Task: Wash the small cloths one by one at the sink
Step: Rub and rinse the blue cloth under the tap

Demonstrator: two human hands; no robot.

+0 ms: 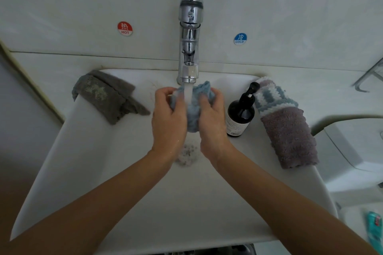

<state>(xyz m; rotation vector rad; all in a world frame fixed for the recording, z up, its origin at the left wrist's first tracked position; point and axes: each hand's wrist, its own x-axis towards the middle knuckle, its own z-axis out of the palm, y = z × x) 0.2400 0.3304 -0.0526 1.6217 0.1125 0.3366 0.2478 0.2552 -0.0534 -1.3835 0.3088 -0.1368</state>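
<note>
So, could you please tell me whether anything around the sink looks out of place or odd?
Mostly no. The grey cloth hangs askew over the sink's left rim, half in the basin. Both hands, left hand and right hand, grip the blue cloth under the running tap, as expected.

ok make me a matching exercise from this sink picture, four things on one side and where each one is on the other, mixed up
Things:
1. blue cloth
2. grey cloth
3. pump bottle
4. purple cloth

Places:
A. on the sink's right rim, nearest the viewer
B. held in both hands under the running tap
C. draped over the sink's left rim
D. standing just right of the hands

Pairs: 1-B, 2-C, 3-D, 4-A
</note>
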